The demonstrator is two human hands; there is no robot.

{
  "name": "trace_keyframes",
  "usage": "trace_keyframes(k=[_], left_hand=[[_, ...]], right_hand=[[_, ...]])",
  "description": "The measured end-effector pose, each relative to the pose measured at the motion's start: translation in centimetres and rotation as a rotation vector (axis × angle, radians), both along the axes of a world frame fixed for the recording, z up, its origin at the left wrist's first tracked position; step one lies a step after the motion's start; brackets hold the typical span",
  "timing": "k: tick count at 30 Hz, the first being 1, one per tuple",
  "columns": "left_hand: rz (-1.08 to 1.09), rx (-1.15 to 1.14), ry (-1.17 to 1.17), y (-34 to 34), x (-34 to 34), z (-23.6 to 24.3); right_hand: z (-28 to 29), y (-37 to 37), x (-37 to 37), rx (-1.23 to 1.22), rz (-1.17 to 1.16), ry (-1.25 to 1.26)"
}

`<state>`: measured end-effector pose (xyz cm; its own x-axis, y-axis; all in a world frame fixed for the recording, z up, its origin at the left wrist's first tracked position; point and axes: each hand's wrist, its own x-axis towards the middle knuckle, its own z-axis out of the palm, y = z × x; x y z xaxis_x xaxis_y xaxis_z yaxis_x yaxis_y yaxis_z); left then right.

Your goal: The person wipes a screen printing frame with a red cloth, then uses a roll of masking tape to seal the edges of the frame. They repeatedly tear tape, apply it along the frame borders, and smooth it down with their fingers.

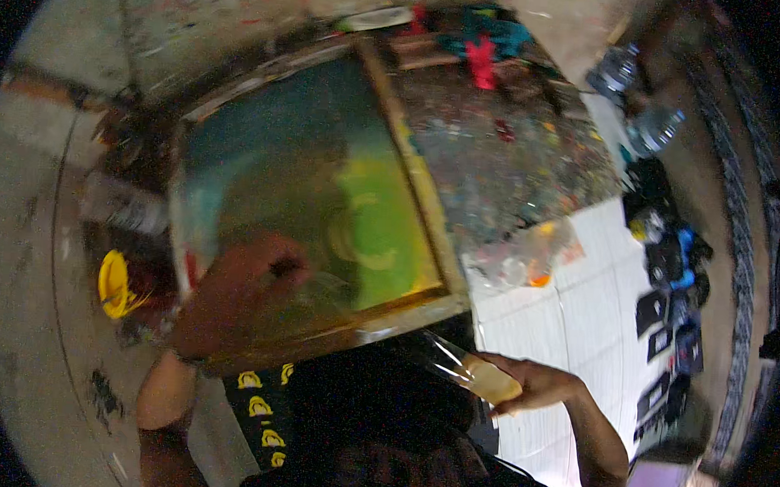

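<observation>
Two bottles [636, 98] beyond paint-spattered table [503, 152]; framed screen [321, 195] (wood-edged) under left hand [235, 292].

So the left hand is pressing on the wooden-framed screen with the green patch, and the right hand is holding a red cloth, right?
Not quite. The right hand holds a roll of clear tape, not a red cloth. The rest stands: the left hand presses on the wooden-framed screen with the green patch. The head view shows it.
</observation>
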<state>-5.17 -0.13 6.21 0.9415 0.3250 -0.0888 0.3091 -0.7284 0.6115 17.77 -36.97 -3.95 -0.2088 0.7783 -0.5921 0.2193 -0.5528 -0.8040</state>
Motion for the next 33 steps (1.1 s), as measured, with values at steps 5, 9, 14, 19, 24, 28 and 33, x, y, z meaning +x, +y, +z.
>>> trace_keyframes(k=[5,9,14,19,24,28,33], left_hand=[[0.161,-0.142,0.173,-3.7,-4.8,1.4],[0.354,-0.057,0.057,-5.9,-9.6,3.5],[0.669,-0.023,-0.306,-4.3,-16.4,3.1],[0.892,0.155,-0.813,-2.5,-22.6,5.9],[0.763,0.044,-1.235,-3.6,-25.9,7.8],[0.633,-0.288,-1.480,-3.1,-26.6,7.8],[0.144,-1.104,-1.671,-2.4,-26.9,7.7]], right_hand=[[-0.1,0.7,-1.3,-0.213,0.145,-0.296],[0.3,2.8,-2.0,-0.134,0.070,-0.310],[5.0,5.7,-2.2,0.377,0.009,-0.173],[16.1,7.4,-0.7,0.683,0.354,-0.465],[21.5,9.7,-2.6,1.012,0.237,-0.733],[21.5,9.2,-2.4,1.097,0.352,-0.751],[18.4,7.9,-5.1,-0.088,0.206,-1.370]])
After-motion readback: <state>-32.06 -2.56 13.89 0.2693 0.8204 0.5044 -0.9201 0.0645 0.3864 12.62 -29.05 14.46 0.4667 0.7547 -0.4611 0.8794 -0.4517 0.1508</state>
